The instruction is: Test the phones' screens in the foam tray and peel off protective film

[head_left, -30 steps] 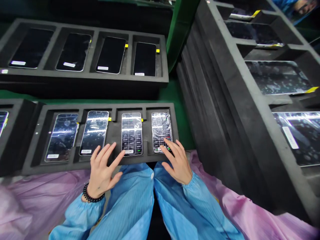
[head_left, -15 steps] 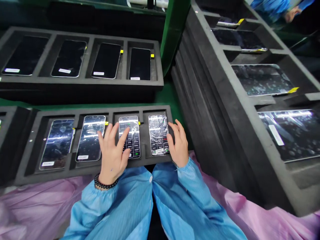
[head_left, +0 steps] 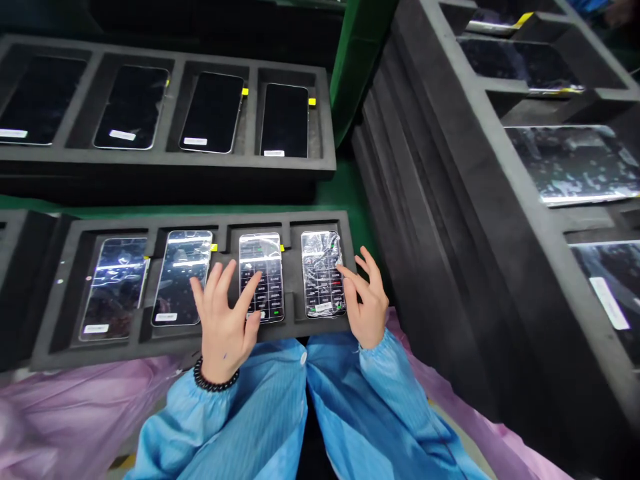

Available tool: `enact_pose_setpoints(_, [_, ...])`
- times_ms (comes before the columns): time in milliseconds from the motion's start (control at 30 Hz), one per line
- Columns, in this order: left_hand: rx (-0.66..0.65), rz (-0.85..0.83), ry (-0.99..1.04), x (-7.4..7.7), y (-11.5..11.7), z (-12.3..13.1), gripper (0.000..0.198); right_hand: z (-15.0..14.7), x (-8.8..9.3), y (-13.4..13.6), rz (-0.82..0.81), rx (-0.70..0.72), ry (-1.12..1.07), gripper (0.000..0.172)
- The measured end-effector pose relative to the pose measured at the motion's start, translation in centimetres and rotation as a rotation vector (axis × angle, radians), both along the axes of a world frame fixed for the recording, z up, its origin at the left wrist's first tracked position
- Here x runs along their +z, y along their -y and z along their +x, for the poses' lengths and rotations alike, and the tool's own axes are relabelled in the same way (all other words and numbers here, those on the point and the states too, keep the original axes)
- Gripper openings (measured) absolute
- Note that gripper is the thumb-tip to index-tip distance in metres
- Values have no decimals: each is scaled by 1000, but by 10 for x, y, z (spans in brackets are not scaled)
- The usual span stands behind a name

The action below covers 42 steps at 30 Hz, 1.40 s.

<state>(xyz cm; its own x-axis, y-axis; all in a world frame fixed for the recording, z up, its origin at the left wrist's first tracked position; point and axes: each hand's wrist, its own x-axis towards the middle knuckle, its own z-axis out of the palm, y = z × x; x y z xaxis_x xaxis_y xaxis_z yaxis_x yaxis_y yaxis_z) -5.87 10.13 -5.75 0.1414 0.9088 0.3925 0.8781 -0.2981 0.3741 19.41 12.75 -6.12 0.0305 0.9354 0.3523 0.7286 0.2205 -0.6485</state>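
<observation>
My left hand (head_left: pixel 225 327) is open, fingers spread, with its index fingertip over the lit screen of a smartphone (head_left: pixel 273 267) that shows a grid of buttons. My right hand (head_left: pixel 367 300) is open beside another smartphone (head_left: pixel 320 293) wrapped in wrinkled clear film; its index fingertip is at that screen's right edge. Whether the fingertips press the glass I cannot tell. Both phones lie in pockets of a dark foam tray (head_left: pixel 200 347). To their left in the same tray rest a dark-screened smartphone (head_left: pixel 180 277) with a white label and a second dark smartphone (head_left: pixel 117 280).
Behind stands another foam tray (head_left: pixel 200 161) holding several dark phones with yellow tabs. A tall stack of foam trays (head_left: pixel 430 200) rises on the right, phones lying in the top one. A green post (head_left: pixel 360 53) stands between them.
My right index finger has moved from beside the film-wrapped phone onto its screen edge. My left hand has stayed over its phone. The camera view has shifted slightly.
</observation>
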Motion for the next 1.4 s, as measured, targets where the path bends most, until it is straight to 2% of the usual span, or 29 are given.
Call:
enact_pose_setpoints(167, [-14,-23,-29,3,-2,0,53,0,-3,0,-14,13,-4,31])
enact_pose_setpoints(367, [-74,-143,-136,4,-6,5,56,0,-3,-3,-1,-3,-41,30])
enact_pose_setpoints(500, [-54,-169,-58,7,-9,-1,55,1,0,3,82,-14,-35,31])
enact_pose_setpoints(600, [150,-129,18,16,-18,-39,55,-7,6,20,156,-3,5,38])
enact_pose_setpoints(667, [383,-145,-24,22,-26,-78,57,-17,8,33,166,59,-5,42])
enact_pose_setpoints(733, [604,-169,-26,25,-33,-120,67,-28,6,43,170,138,-21,43])
enact_pose_setpoints(800, [648,-201,-12,24,-38,-153,74,-35,0,45,195,179,-5,43])
enact_pose_setpoints(900, [629,-232,5,18,-41,-177,75,-34,-10,31,259,179,21,43])
enact_pose_setpoints(1000, [675,-252,6,15,-40,-180,77,-24,-14,7,261,165,2,41])
enact_pose_setpoints(1133, [783,-290,-4,17,-28,-171,81,-25,-2,-19,230,91,-43,34])
enact_pose_setpoints(1233, [841,-319,-11,16,-11,-157,86,-49,13,-25,229,166,-10,25])
enact_pose_setpoints(1333, [893,-382,-41,15,4,-132,96,-85,20,-23,119,333,123,20])
enact_pose_setpoints(1400, [909,-430,-88,16,8,-114,106,-106,20,-21,35,361,245,18])
